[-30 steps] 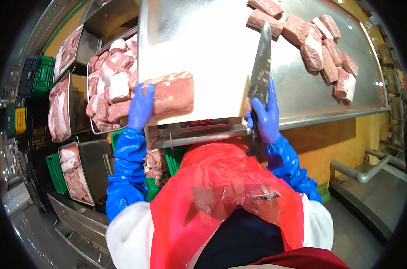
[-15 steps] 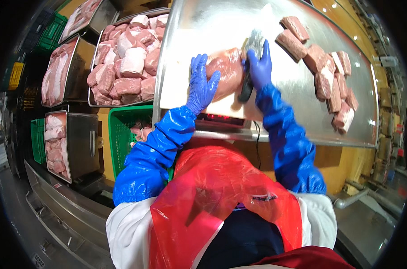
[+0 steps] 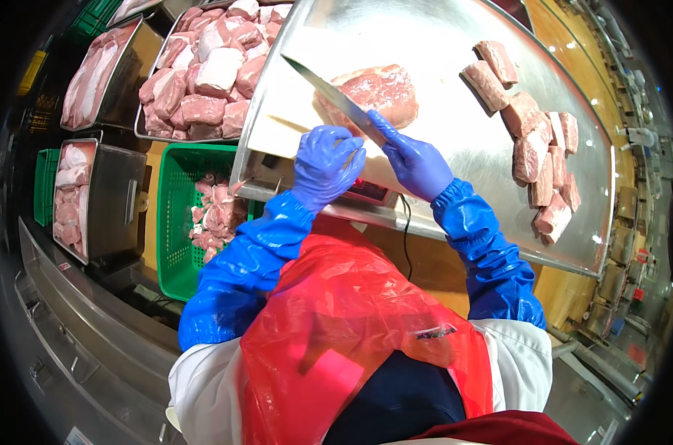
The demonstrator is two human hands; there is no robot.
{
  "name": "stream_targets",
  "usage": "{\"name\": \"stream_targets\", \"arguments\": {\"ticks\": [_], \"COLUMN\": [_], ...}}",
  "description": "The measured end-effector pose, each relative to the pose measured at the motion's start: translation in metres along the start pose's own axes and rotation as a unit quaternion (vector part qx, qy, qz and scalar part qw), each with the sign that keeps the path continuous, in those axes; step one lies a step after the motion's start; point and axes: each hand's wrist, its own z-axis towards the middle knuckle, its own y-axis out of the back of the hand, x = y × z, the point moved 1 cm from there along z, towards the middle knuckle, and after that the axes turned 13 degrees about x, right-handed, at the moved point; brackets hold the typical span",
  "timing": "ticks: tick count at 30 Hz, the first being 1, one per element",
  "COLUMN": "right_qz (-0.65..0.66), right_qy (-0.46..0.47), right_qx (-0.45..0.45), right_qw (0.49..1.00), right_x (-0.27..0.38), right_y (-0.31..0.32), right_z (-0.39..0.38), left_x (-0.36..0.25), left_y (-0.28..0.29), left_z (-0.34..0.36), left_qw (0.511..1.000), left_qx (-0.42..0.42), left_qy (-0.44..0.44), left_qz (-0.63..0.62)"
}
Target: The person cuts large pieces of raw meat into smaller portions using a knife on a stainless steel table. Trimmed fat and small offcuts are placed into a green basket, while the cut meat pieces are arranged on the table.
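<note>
My right hand, in a blue glove, is wrapped round a knife. Its long blade points up and left, passing over the lower left part of a large meat piece. That piece lies on a white cutting board. My left hand, also gloved, is at the board's near edge, just left of the right hand. Its fingers are curled in toward the thumb; whatever they hold, if anything, is hidden. A small pink scrap shows at the table's left corner, above the green basket.
Several cut meat pieces lie on the right of the metal table. To the left, a tray heaped with meat chunks stands behind a green basket holding trimmings. More metal bins stand further left. A black cable hangs off the front edge.
My left hand has come off the meat, moved nearer me and curled its fingers. The knife has swung from pointing away to pointing left across the meat.
</note>
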Motion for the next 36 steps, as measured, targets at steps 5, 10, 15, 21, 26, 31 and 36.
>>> {"name": "stream_targets", "arguments": {"ticks": [5,10,15,21,26,31,36], "right_qz": [-0.054,-0.098,0.199,0.056,-0.021,-0.038,0.134], "right_qy": [-0.069,-0.104,-0.068,-0.105,-0.179,-0.288,-0.202], "right_qx": [0.138,0.218,-0.067,-0.089,0.037,0.222,0.021], "right_qw": [0.986,0.965,0.975,0.989,0.983,0.931,0.970], "right_x": [-0.018,-0.023,0.018,0.040,0.048,0.079,0.084], "right_y": [0.013,0.069,0.024,-0.041,-0.036,0.020,0.030], "right_z": [-0.070,-0.130,-0.077,0.028,-0.057,-0.111,-0.127], "left_x": [0.019,0.023,0.037,0.070,0.086,0.106,0.087], "left_y": [-0.031,-0.011,0.002,0.006,0.003,0.015,0.037], "left_z": [-0.009,-0.002,0.002,0.008,0.022,0.034,0.040], "left_qw": [0.994,0.995,0.988,0.977,0.970,0.972,0.980], "left_qx": [0.027,-0.042,0.156,0.178,0.184,0.173,0.123], "left_qy": [0.029,0.092,0.009,-0.112,-0.146,-0.061,-0.052], "left_qz": [0.103,0.004,0.010,-0.048,-0.056,-0.145,-0.146]}}
